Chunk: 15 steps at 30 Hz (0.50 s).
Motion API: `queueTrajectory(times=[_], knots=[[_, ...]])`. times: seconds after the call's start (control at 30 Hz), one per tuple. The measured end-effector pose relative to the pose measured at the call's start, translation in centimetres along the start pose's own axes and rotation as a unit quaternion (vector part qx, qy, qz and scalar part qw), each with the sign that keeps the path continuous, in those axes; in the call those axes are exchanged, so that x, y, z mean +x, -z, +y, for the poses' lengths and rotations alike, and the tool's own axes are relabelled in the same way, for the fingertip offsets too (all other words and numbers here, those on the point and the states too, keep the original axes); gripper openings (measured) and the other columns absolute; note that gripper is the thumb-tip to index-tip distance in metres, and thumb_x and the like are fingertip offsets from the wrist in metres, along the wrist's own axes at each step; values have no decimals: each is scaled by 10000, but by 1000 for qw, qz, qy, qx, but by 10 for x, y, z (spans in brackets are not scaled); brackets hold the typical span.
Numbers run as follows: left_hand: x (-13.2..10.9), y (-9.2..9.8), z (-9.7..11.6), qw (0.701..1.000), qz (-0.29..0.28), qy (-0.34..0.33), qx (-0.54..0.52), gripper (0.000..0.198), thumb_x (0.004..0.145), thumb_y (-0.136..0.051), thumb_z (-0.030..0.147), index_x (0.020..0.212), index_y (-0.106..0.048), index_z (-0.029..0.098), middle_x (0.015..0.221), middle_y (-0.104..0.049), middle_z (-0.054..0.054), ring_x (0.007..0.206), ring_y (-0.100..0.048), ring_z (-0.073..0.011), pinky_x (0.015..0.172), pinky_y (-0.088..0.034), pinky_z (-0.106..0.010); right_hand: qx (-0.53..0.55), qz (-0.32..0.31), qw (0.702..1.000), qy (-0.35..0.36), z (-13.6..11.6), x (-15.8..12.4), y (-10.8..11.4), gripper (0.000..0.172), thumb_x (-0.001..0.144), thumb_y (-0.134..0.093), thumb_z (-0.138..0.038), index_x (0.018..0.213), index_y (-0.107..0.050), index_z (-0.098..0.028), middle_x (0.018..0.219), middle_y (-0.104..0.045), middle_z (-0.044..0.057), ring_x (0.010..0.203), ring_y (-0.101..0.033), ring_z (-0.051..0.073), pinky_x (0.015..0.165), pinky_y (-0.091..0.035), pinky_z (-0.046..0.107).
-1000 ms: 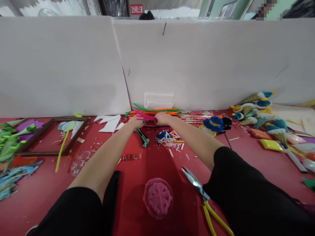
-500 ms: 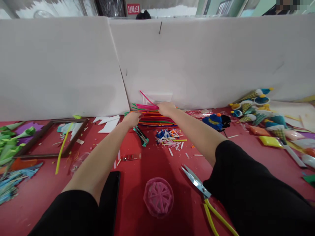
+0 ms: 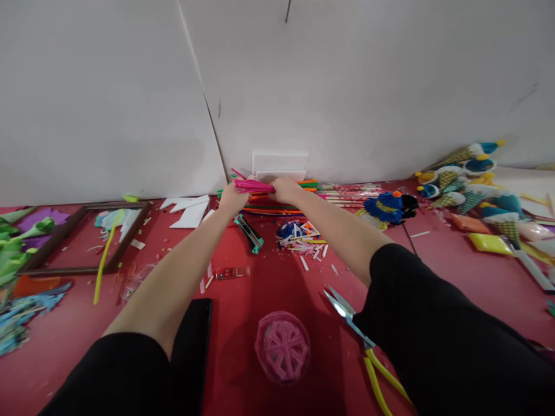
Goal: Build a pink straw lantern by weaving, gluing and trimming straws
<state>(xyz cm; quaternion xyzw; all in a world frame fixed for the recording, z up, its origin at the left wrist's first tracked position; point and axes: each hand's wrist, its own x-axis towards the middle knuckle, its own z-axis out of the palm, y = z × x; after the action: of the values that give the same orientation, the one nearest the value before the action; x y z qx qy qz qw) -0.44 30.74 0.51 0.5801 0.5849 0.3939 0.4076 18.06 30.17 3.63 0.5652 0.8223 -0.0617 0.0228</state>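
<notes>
My left hand (image 3: 234,199) closes round the left part of a bundle of thin bright pink stems (image 3: 252,186), which look like pipe cleaners. At the bundle's right end, my right hand (image 3: 285,190) is closed on it too; some fingertips are hidden. Beneath and behind my hands lies a stack of similar stems in several colours (image 3: 277,211). Two white slabs (image 3: 280,162) lean upright just beyond. Nearer me are a green-and-black cutter (image 3: 249,234) and a heap of short cut pieces (image 3: 299,237).
Yellow-handled scissors (image 3: 347,315) lie open at right, beside a round pink piece (image 3: 284,348). A black phone-like slab (image 3: 193,346) is under my left forearm. A brown frame (image 3: 73,270) sits left, cone-shaped figures (image 3: 472,179) right. A white panel (image 3: 338,86) stands behind.
The pink stems are gathered into a tighter bundle between my hands and raised from the stack. The view has tilted downward; the single stem that stuck up leftward has dropped.
</notes>
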Motion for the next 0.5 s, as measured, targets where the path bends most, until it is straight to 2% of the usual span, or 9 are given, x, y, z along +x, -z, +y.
queueTrajectory(times=[0.07,0.13,0.2,0.3,0.4,0.5], knots=[[-1,-3,0,999,11,43,-22,347,979,-625,377,1262,-617,176,1278,-644,-106,1084,-664,-237,920,-586,-452,-7,7,1000,1,1,2,1,313,983,-613,-398,1197,-677,-180,1260,-693,104,1146,-669,247,995,-539,442],[-2,-4,1,996,17,76,-40,356,978,-627,374,1273,-610,174,1284,-640,-109,1089,-662,-239,922,-585,-457,-9,7,1000,7,2,3,2,287,966,-627,-367,1159,-724,-178,1227,-734,111,1170,-676,272,992,-514,365],[-3,-4,4,992,18,105,-66,363,977,-629,372,1282,-606,175,1295,-635,-111,1099,-660,-243,926,-584,-462,-8,-2,1000,15,1,3,1,288,925,-669,-365,1123,-763,-178,1168,-775,104,1139,-702,279,940,-507,296],[-7,-3,9,985,17,131,-109,375,973,-635,370,1289,-601,171,1299,-632,-111,1107,-658,-248,928,-583,-467,-9,-14,1000,17,-1,2,-3,329,883,-707,-391,1109,-781,-162,1118,-795,109,1067,-733,278,870,-518,272],[-10,-3,14,976,20,141,-162,367,975,-632,368,1287,-603,177,1305,-630,-111,1110,-657,-246,932,-582,-465,-15,2,1000,8,-2,3,-5,357,912,-668,-361,1184,-751,-145,1205,-768,138,1145,-704,288,916,-508,277],[-8,-2,16,961,30,143,-233,377,973,-636,368,1294,-598,174,1307,-628,-112,1112,-656,-249,931,-582,-468,-22,10,1000,1,-1,5,-8,363,921,-675,-348,1237,-710,-173,1273,-734,126,1210,-665,290,992,-501,315]])
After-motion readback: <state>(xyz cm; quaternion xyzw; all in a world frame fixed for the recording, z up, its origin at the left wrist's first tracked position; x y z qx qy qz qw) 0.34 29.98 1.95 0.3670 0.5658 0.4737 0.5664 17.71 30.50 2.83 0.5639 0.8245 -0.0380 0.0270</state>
